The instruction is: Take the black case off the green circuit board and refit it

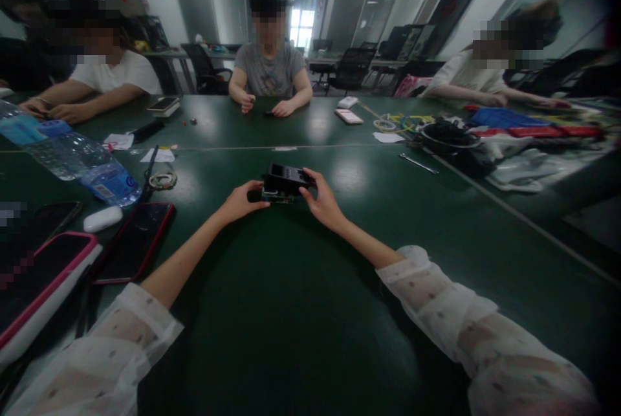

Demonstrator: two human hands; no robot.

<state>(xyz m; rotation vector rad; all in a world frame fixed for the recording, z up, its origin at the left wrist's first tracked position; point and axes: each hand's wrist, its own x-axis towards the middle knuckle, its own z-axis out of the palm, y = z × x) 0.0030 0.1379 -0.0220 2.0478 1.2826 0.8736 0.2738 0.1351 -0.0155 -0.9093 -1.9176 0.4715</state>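
Between the left hand (pixel 240 202) and the right hand (pixel 323 202), out over the green table (pixel 291 312): a boxy black device (pixel 281 186), pinched at both ends. At its left end, left thumb along the near lower edge, fingers curled round the side; at its right end, right thumb and forefinger parted around the corner of the black casing (pixel 290 176). Casing sloped on top, with a darker rectangular area toward the left hand and a row of small marks or openings toward the right. Beneath, on the side nearest the body, a bare strip of green circuit board (pixel 280 198) with small pale parts along its edge.

Hidden: back and underside of the device, plus some fingertips. Markings too blurred to read. Impossible to tell whether touching the table or held just above it.

Left of the left hand, a red-cased phone (pixel 133 244), then a white oval case (pixel 103 218) and a pink-edged phone (pixel 43 283), cut off by the picture's edge. Off beyond the right hand, a wrench (pixel 418 164) and a blurred heap (pixel 509 138), hard to separate into items. Straight across from both hands, a person in grey (pixel 269 70), holding something too indistinct to name.
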